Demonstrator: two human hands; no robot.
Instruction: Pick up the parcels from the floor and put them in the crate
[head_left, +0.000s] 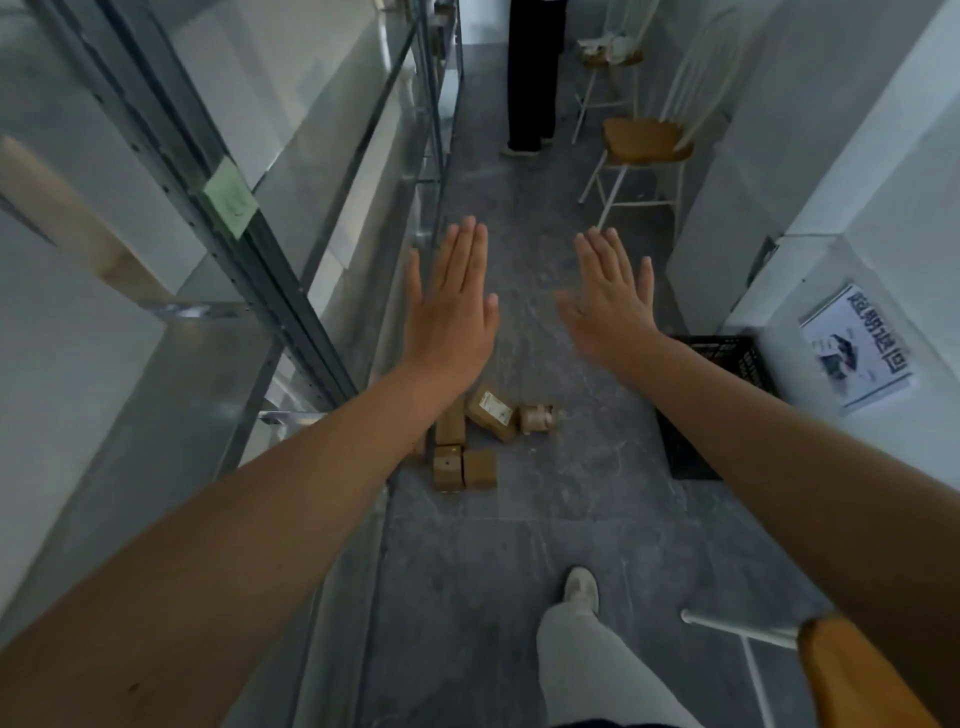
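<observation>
Both hands are stretched out in front with fingers straight, backs up, holding nothing. The left hand (449, 306) has its fingers pressed together. The right hand (610, 301), a little blurred, has them slightly spread. The two hands are apart, with bare floor (571, 493) showing between them.

The parcels (478, 436), a small cluster of brown boxes, lie on the floor well below the hands, by the foot of the shelving (291, 291) on the left. In the picture they sit just under the left wrist and forearm, which covers part of the cluster. One parcel carries a white label (493, 410). Neither hand touches any of them.

The crate (727, 358), black and slotted, stands on the floor to the right of the parcels, against the right wall. The right forearm hides part of it.

Far down the aisle stand two chairs (644, 140) and a person (535, 78) in dark trousers. A shoe (582, 590) shows near.
</observation>
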